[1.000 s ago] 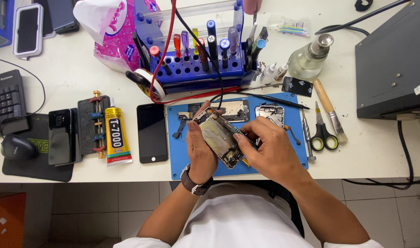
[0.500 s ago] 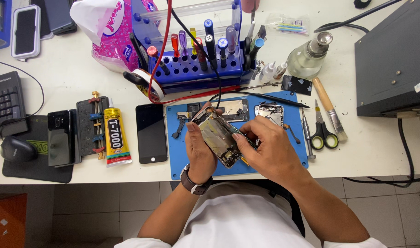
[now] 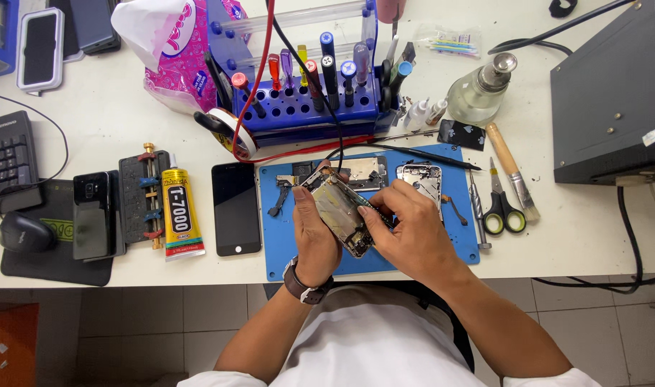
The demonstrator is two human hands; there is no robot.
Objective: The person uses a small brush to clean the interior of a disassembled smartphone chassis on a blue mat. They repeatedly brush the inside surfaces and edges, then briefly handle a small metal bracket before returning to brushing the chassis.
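Note:
An opened phone body point(image 3: 338, 208) with bare metal and circuit parts showing is held tilted above the blue work mat point(image 3: 284, 244). My left hand point(image 3: 314, 233) grips it from the left side and beneath, a watch on that wrist. My right hand point(image 3: 406, 229) clasps its right edge, fingertips pressed on the lower part of the insides. Whether a small tool sits between those fingers is hidden. Two loose metal phone parts point(image 3: 420, 179) lie on the mat just behind the hands.
A black phone screen point(image 3: 235, 208), a glue tube point(image 3: 180, 215), a clamp jig point(image 3: 142, 197) and a dark phone point(image 3: 92, 215) lie left. A blue tool rack point(image 3: 306, 93) stands behind. Scissors point(image 3: 501, 208), a brush point(image 3: 512, 172), a glass bottle point(image 3: 478, 89) and a black box point(image 3: 614, 86) are right.
Both hands keep hold of the phone body in the same spot. The right fingers have shifted slightly over its lower part.

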